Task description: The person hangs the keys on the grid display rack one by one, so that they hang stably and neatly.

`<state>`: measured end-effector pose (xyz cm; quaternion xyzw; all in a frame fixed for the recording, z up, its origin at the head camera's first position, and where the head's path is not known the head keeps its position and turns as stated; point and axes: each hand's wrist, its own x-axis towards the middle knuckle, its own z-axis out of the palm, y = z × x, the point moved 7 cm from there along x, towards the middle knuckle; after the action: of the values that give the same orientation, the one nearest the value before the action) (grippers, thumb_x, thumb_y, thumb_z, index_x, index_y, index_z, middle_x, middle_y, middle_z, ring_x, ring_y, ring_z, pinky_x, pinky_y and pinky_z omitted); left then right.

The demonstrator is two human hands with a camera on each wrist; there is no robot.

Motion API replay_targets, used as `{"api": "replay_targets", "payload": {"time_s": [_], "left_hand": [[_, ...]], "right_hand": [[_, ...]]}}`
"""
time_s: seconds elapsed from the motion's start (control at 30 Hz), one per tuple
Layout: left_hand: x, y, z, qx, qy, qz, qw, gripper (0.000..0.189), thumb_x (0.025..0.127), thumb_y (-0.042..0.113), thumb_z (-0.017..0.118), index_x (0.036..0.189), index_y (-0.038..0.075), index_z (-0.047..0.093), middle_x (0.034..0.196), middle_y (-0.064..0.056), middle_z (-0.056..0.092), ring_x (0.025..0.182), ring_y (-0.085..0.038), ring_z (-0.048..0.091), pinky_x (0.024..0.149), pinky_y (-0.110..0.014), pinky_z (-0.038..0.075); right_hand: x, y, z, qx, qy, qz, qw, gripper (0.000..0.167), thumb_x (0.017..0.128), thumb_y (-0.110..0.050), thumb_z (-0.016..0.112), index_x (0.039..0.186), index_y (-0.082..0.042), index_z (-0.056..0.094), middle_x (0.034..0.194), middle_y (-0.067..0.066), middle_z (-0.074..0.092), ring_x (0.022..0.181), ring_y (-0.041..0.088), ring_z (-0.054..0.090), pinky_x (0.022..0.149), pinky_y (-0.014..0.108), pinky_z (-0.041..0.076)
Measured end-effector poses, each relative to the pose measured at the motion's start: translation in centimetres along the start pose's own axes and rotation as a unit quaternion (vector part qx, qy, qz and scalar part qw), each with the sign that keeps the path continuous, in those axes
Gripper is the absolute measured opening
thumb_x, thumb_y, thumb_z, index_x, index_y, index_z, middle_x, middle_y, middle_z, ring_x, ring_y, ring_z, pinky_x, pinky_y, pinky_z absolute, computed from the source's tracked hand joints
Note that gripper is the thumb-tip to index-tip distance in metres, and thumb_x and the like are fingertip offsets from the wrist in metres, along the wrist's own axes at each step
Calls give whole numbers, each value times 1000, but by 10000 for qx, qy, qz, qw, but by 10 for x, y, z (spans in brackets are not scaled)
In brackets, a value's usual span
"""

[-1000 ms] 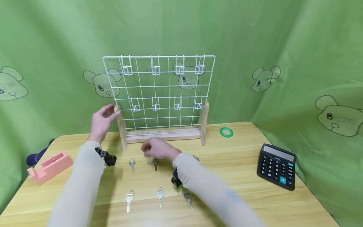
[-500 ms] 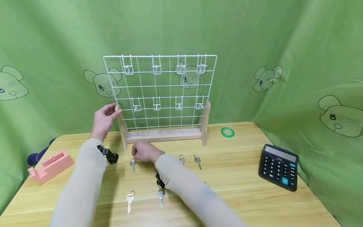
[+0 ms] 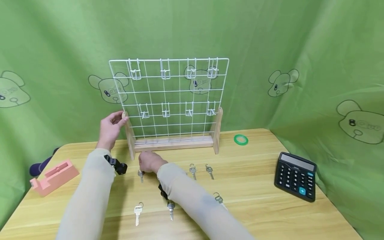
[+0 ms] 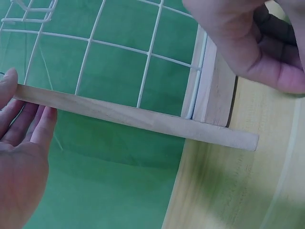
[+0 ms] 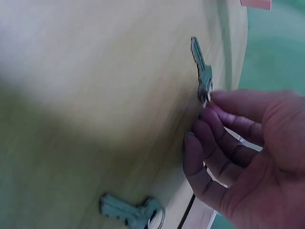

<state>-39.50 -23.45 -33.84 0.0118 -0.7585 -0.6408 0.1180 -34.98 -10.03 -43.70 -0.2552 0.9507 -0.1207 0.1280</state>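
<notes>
A white wire grid rack (image 3: 179,90) stands upright in a wooden base, with several hooks on it. My left hand (image 3: 109,129) grips the top of the rack's left wooden post (image 4: 133,117), thumb on one side and fingers on the other. Low over the table, my right hand (image 3: 151,162) pinches the ring end of a silver key (image 5: 205,81) with thumb and forefinger; its other fingers are curled. The key's blade shows below the hand in the head view. Another key (image 5: 126,208) lies nearby in the right wrist view.
More keys with rings lie on the wooden table (image 3: 258,206), among them one front-left key (image 3: 138,213) and one front-middle key (image 3: 170,210). A pink tape dispenser (image 3: 55,177) is at left. At right are a green tape roll (image 3: 241,139) and a black calculator (image 3: 295,176).
My right hand has moved left from above the second back key to the far-left back key and lowered to its ring. My left hand has stayed on the wooden post.
</notes>
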Motion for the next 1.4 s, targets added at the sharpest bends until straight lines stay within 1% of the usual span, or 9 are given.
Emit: {"api": "replay_targets", "payload": {"time_s": [0.1, 0.2, 0.33, 0.5, 0.7, 0.93, 1.17, 1.3, 1.4], "left_hand": [[0, 0, 1, -24, -16, -7, 10000, 52, 95, 20, 67, 141, 3, 49, 137, -17, 53, 120, -24, 52, 105, -30, 45], [-1, 1, 2, -41, 5, -1, 10000, 53, 95, 22, 66, 141, 3, 48, 136, -17, 53, 119, -23, 52, 105, -31, 45], [-2, 2, 2, -53, 23, 29, 10000, 52, 96, 22, 66, 141, 3, 49, 136, -16, 54, 119, -23, 52, 105, -30, 45], [-3, 1, 0, -5, 30, 27, 10000, 53, 96, 23, 66, 142, 4, 48, 137, -17, 54, 120, -23, 52, 105, -31, 45], [-3, 0, -1, 50, 42, -22, 10000, 54, 95, 25, 66, 142, 5, 48, 137, -16, 54, 121, -24, 52, 106, -32, 44], [-4, -1, -1, 58, 22, -74, 10000, 54, 95, 24, 66, 142, 5, 48, 138, -16, 53, 122, -25, 52, 106, -32, 44], [-4, -2, -1, 3, 35, -83, 10000, 53, 96, 23, 66, 142, 4, 48, 138, -16, 53, 122, -25, 52, 106, -32, 44], [-3, -3, 0, -13, 41, -101, 9999, 53, 95, 23, 66, 142, 5, 48, 138, -16, 53, 123, -24, 52, 106, -31, 44], [-3, -3, 0, -8, 55, -98, 9999, 53, 95, 23, 66, 142, 5, 48, 139, -16, 53, 123, -24, 51, 106, -31, 44]], "right_hand": [[1, -2, 2, -161, -12, 99, 9998, 30, 91, -9, 63, 63, -15, 55, 64, -4, 52, 59, 10, 48, 50, 22, 44], [1, -2, 3, -263, -57, 177, 9995, 29, 89, -12, 67, 61, -15, 59, 63, -4, 55, 58, 10, 48, 50, 22, 45], [-1, -1, 3, -103, -166, 195, 9996, 25, 85, -15, 72, 62, -16, 66, 60, -5, 59, 53, 9, 46, 47, 22, 43], [-6, 0, -2, 563, -44, -159, 9983, 23, 86, -7, 67, 65, -14, 64, 60, -6, 61, 51, 7, 47, 46, 19, 41], [-14, 0, -14, 1077, 334, -771, 9906, 16, 83, 1, 67, 78, -14, 64, 74, -7, 60, 68, 7, 54, 61, 15, 46], [-22, 0, -31, 1667, 610, -1258, 9760, 12, 86, 3, 68, 87, -8, 71, 77, -6, 64, 70, 6, 56, 67, 13, 48], [-29, 8, -44, 2621, 669, -1104, 9564, 12, 86, 4, 68, 88, -8, 69, 80, -3, 65, 72, 8, 58, 66, 16, 51], [-35, 10, -52, 2917, 768, -1212, 9457, 8, 87, 2, 70, 92, -4, 70, 83, 0, 65, 75, 9, 59, 67, 17, 53], [-39, 10, -58, 3024, 808, -1247, 9415, 7, 88, 1, 70, 94, -2, 70, 84, 0, 66, 75, 9, 60, 67, 18, 54]]}}
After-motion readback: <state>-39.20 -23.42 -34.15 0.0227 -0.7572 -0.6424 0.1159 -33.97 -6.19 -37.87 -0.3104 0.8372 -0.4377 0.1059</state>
